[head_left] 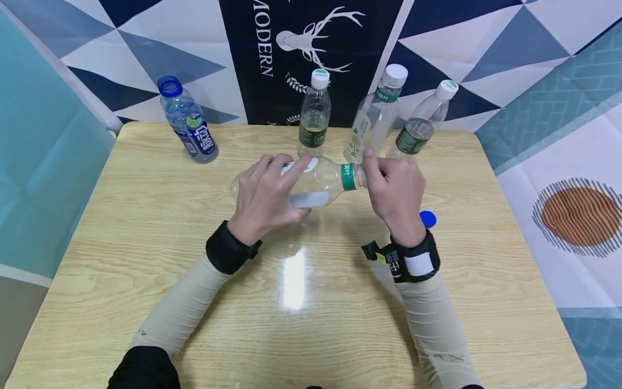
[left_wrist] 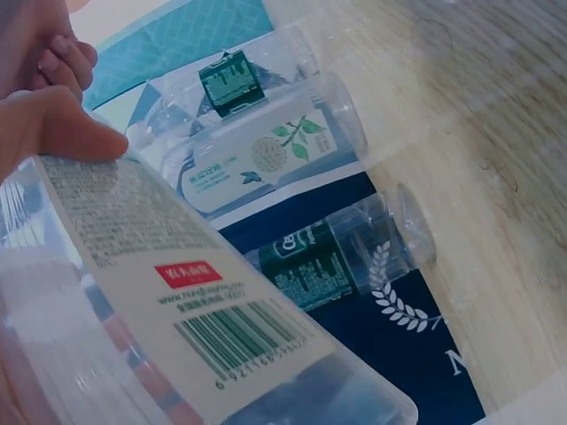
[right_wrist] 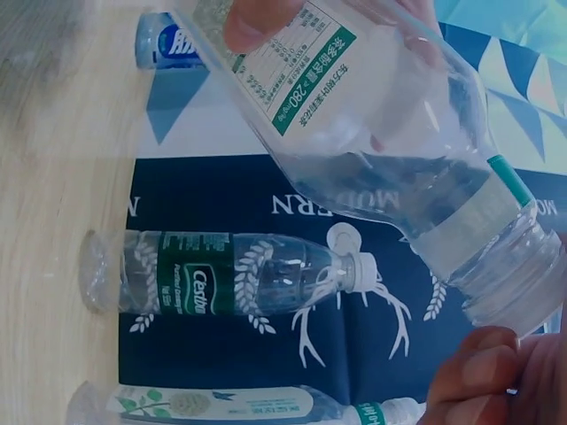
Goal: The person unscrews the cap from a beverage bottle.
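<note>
A clear plastic bottle (head_left: 326, 178) with a green neck band lies sideways above the table, its mouth end to the right. My left hand (head_left: 269, 192) grips its body from above, thumb on the near side and fingers on the far side. At the mouth end my right hand (head_left: 396, 186) has its fingers curled round the tip of the neck. Whether a cap sits inside those fingers I cannot tell. In the right wrist view the bottle's neck (right_wrist: 505, 266) runs down into the curled right fingers (right_wrist: 478, 372). A printed label with a barcode (left_wrist: 239, 341) faces the left wrist camera.
Along the back of the wooden table (head_left: 330, 335) stand a blue-capped bottle (head_left: 191, 127), a small green-labelled bottle (head_left: 314, 116), a tall white-capped bottle (head_left: 374, 121) and another green-labelled bottle (head_left: 418, 129). A blue disc (head_left: 427, 219) lies beside the right wrist. Patterned cloth (head_left: 170, 48) hangs behind.
</note>
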Demonstrator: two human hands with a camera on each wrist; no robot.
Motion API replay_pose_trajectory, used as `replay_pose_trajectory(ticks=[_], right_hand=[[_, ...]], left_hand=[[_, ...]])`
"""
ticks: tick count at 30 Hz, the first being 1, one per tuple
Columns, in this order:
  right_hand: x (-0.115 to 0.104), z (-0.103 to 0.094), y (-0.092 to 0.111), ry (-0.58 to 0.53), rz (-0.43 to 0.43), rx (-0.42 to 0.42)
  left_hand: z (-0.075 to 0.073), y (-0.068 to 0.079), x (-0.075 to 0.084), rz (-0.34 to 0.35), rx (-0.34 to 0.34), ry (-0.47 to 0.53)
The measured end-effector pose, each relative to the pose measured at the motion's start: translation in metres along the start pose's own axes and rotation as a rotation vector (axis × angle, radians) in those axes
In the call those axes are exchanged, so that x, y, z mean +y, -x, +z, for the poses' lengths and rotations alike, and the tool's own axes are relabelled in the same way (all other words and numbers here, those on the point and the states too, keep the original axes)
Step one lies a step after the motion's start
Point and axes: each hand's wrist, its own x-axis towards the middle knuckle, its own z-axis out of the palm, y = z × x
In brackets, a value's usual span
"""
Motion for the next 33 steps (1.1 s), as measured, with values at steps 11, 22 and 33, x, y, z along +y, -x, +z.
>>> replay_pose_trajectory(ticks=[11, 22, 33], right_hand=[[-0.0016, 0.0003, 0.0026, -0.148, -0.084, 0.032], [-0.0061, 0.0002, 0.0013, -0.175, -0.163, 0.062], [-0.0034, -0.0025, 0.0008, -0.093, -0.143, 0.016]], left_hand=[[-0.0022, 0.0002, -0.0016, -0.021, -0.085, 0.135], [-0.005, -0.0008, -0.0042, -0.044, -0.165, 0.275], [-0.003, -0.0019, -0.0041, -0.044, -0.145, 0.227]])
